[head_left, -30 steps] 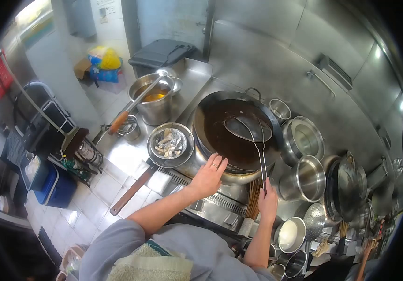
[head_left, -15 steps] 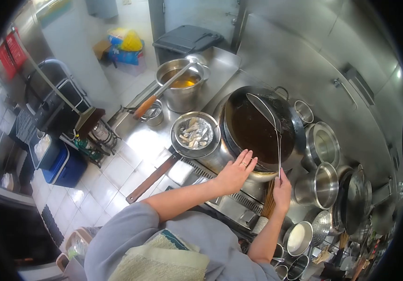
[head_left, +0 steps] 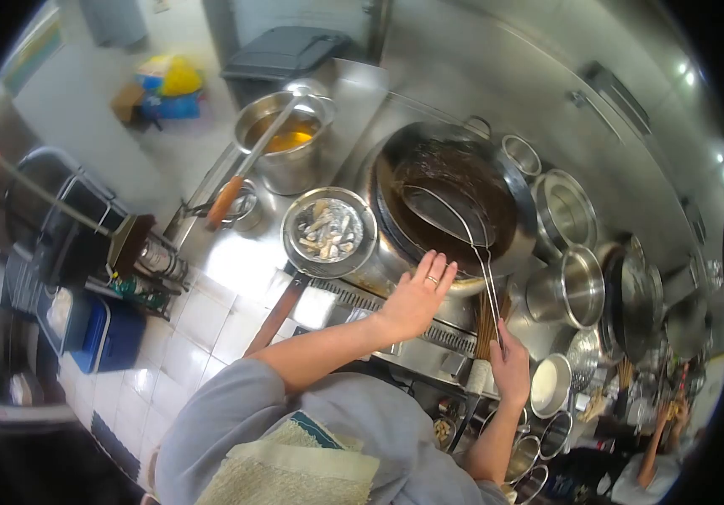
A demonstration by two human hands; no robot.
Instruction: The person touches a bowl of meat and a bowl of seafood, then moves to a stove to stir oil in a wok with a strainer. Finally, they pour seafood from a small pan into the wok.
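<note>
My right hand (head_left: 509,366) is closed around the end of the long wire handle of a skimmer (head_left: 487,278). The skimmer's round mesh head slants down over the dark liquid in a large black wok (head_left: 526,202). My left hand (head_left: 417,305) reaches out with fingers stretched, palm down, its fingertips overlapping the wok's near rim in this view. It holds nothing. Left of the wok sits a round strainer (head_left: 290,252) with a wooden handle, holding pale and greyish strips (head_left: 327,231).
A steel pot (head_left: 288,172) of amber liquid stands back left, a wooden-handled ladle (head_left: 226,202) lying across it. Steel pots (head_left: 577,286) and bowls crowd the right side. A bowl (head_left: 550,383) of white contents is near my right forearm. Another person (head_left: 648,471) is at far lower right.
The skimmer's head has tipped lower and leftward over the wok. My right hand has come down slightly; the left keeps its spread pose. The view has swung right, bringing another person into sight.
</note>
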